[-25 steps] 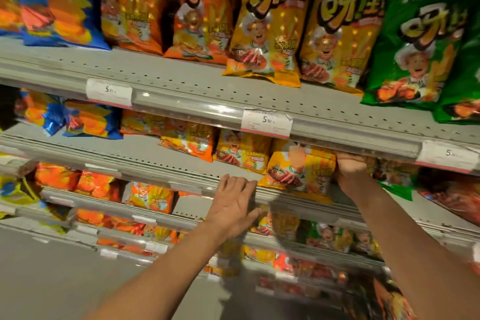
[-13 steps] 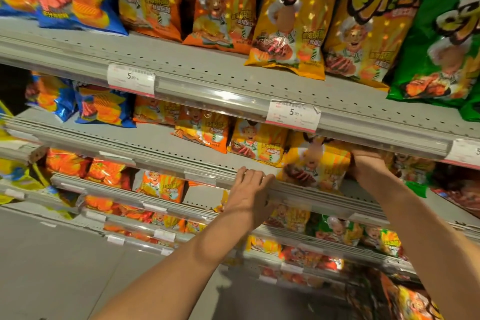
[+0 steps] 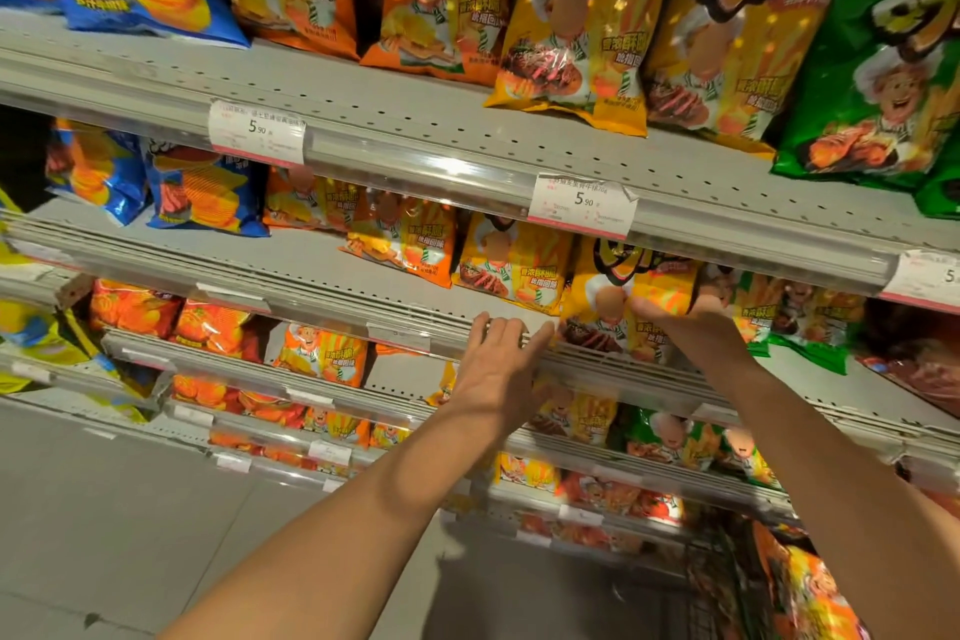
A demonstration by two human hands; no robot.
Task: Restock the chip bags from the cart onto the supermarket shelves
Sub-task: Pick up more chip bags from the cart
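A yellow chip bag (image 3: pixel 613 301) stands upright at the front of the second shelf (image 3: pixel 311 270), under the upper shelf's price rail. My right hand (image 3: pixel 685 317) grips its right side, thumb across the front. My left hand (image 3: pixel 501 364) rests flat on the second shelf's front edge just left of the bag, fingers apart and holding nothing. Another yellow bag (image 3: pixel 514 265) and an orange bag (image 3: pixel 405 244) lie further back on the same shelf. The cart (image 3: pixel 727 587) shows at the bottom right with orange bags (image 3: pixel 810 587) in it.
The top shelf (image 3: pixel 415 120) carries blue, orange, yellow and green bags (image 3: pixel 883 68) in a row. Price tags (image 3: pixel 582 205) hang on the rail. Lower shelves (image 3: pixel 322 395) hold more orange and green bags. Grey floor (image 3: pixel 104 509) lies at the lower left.
The view has moved closer to the shelves. My right hand has slid the yellow bag slightly left and forward; my left hand has moved up onto the shelf edge beside it.
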